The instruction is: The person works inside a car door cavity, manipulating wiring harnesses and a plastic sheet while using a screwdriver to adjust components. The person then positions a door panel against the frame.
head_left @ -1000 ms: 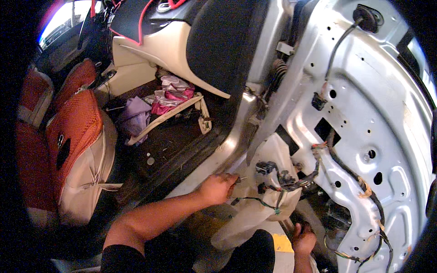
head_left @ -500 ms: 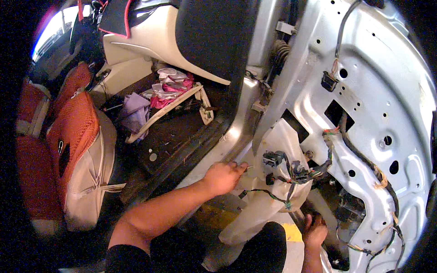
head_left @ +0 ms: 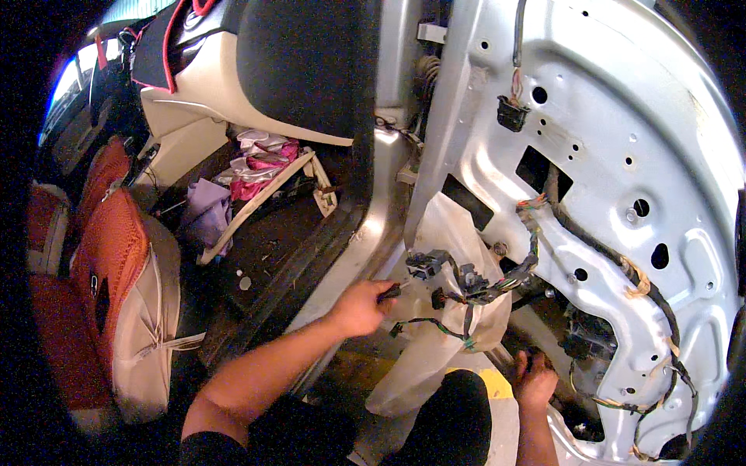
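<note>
My left hand [head_left: 365,309] is closed around a small dark tool [head_left: 388,292] with a thin metal tip, beside a hanging translucent plastic sheet [head_left: 439,221]. Dark connectors [head_left: 426,264] and a wire harness [head_left: 505,287] lie against that sheet. My right hand [head_left: 535,380] is curled at the opening low in the bare silver door panel [head_left: 637,140], its fingers around something dark I cannot make out. A thick taped cable [head_left: 602,245] runs down the panel, and a black plug [head_left: 513,113] dangles from wires higher up.
The car interior at left has orange-and-beige seats [head_left: 116,264], a dashboard side [head_left: 287,70], pink and silver cloth [head_left: 256,155], lavender cloth [head_left: 206,210] and loose beige trim [head_left: 256,206] on the dark floor. The metal door sill [head_left: 315,283] lies between. My dark-clad knee [head_left: 447,412] is below.
The view has shifted, sliding the upper door and car interior leftward. My left fingers have curled in on the small tool. My right hand sits slightly higher in the picture than a second ago.
</note>
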